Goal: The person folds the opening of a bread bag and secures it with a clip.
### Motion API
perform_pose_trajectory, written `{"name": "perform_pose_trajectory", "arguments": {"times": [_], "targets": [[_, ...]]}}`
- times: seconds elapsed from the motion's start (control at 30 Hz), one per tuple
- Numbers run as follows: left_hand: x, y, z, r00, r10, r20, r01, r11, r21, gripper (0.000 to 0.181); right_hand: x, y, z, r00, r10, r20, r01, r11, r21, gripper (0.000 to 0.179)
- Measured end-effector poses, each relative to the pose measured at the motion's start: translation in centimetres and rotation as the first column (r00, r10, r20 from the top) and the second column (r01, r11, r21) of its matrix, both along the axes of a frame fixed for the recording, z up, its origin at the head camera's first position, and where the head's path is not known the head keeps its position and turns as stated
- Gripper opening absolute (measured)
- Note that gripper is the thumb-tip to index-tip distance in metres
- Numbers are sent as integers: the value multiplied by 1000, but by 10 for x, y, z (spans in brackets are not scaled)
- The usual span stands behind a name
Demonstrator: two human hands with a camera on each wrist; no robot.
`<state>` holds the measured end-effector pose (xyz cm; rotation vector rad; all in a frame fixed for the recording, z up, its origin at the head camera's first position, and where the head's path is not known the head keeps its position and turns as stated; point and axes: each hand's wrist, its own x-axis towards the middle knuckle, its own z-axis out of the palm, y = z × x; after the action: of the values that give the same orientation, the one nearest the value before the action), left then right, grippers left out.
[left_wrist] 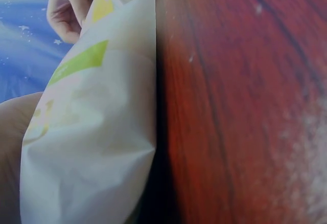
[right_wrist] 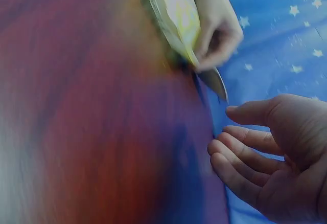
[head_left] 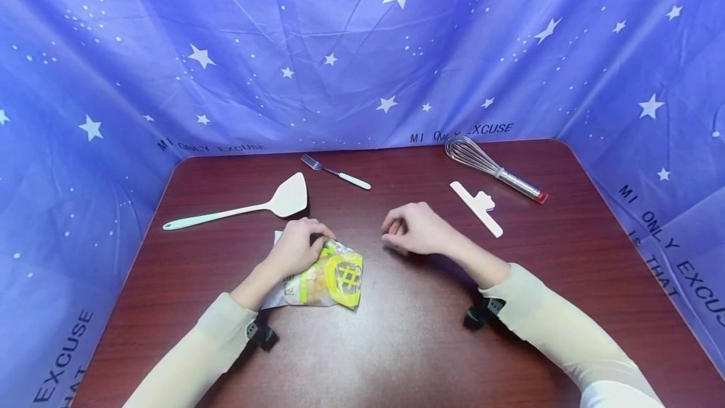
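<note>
A printed snack bag [head_left: 323,276] in white, yellow and green lies on the table in front of the body. My left hand [head_left: 297,246] is over its far side, thumb and fingers curled at the bag's edge, which they grip. In the left wrist view the bag's pale side [left_wrist: 97,127] fills much of the picture. To the right of the bag my right hand [head_left: 419,230] hovers close over the table, apart from everything. The right wrist view shows its fingers [right_wrist: 245,157] loosely bent, with the thumb apart from them and nothing held.
A white spatula [head_left: 289,196] with a pale green handle lies behind the left hand. Farther back is a fork [head_left: 340,173] with a white handle. At the right lie a white bag clip [head_left: 477,208] and a whisk [head_left: 493,167]. Blue starry cloth [head_left: 362,49] surrounds the table [head_left: 425,345].
</note>
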<state>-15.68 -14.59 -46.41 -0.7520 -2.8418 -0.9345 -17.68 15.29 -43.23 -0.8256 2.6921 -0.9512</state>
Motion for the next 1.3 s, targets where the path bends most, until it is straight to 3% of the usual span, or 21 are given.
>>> {"name": "perform_pose_trajectory", "arguments": {"times": [0.37, 0.6, 0.87, 1.3], "targets": [[0, 0, 0, 1000, 5, 8, -5, 1000, -3, 20, -17, 69, 16, 979, -116, -166, 127, 990, 56, 12], [0, -1, 0, 1000, 12, 14, -12, 1000, -6, 20, -19, 103, 18, 935, -188, -300, 221, 972, 79, 12], [-1, 0, 0, 1000, 11, 25, -11, 1000, -1, 20, -16, 135, 11, 886, -244, -395, 294, 953, 70, 19], [0, 1, 2, 999, 16, 49, -16, 1000, -14, 22, -12, 162, 7, 863, -375, -338, 417, 907, 59, 25]]}}
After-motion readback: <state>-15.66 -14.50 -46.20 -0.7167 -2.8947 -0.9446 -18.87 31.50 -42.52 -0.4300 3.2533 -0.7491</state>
